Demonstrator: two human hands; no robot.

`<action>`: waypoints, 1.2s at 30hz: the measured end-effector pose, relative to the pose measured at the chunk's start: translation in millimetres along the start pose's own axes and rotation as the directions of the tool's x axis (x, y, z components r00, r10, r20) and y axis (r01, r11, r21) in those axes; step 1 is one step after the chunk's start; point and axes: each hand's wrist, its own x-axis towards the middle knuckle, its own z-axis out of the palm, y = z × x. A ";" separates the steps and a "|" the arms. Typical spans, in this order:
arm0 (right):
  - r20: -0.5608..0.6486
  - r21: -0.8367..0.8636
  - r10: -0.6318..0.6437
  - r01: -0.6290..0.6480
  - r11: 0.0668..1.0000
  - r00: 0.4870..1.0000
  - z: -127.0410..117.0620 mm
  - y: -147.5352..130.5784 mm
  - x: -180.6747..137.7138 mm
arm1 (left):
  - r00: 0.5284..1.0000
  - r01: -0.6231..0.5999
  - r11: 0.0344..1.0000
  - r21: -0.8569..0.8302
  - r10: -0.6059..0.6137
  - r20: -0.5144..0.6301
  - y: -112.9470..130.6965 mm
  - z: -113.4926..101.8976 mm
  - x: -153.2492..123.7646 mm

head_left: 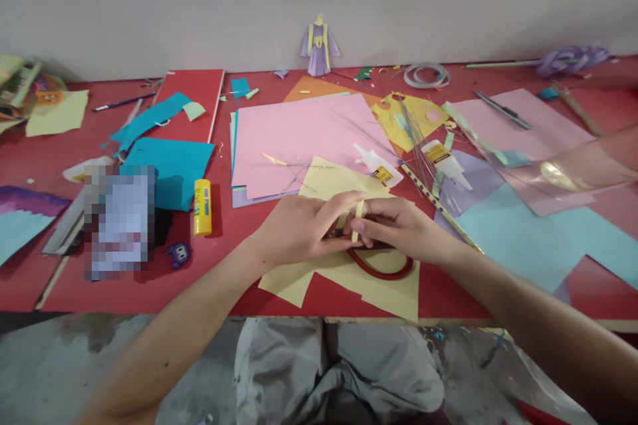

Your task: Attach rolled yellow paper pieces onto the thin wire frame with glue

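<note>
A small, narrow roll of pale yellow paper [357, 220] stands upright between my two hands. My left hand [304, 229] curves around it from the left, its fingertips closed at the top and bottom of the roll. From the right, my right hand [401, 222] presses its thumb and bent fingers on the roll. Under the hands lie pale yellow paper sheets [294, 282] and scissors with a red handle [383, 274]; the hands hide the scissors' blades. Just beyond is a stack of pink paper [299, 136] bearing thin wires [299, 166] with a yellow paper tip.
Glue bottles [381, 166] and a dotted yellow stick [438, 206] lie right of centre. A glue stick [202, 207] stands left. A paper doll [319, 46] leans on the wall. A cutter [503, 109] rests at right, near a blurred arm [593, 163].
</note>
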 end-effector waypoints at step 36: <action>-0.019 0.002 -0.027 0.027 1.000 0.999 1.0 2.5 -1.1 | 0.995 -0.065 0.997 0.036 0.067 -0.067 -1.4 2.2 -0.8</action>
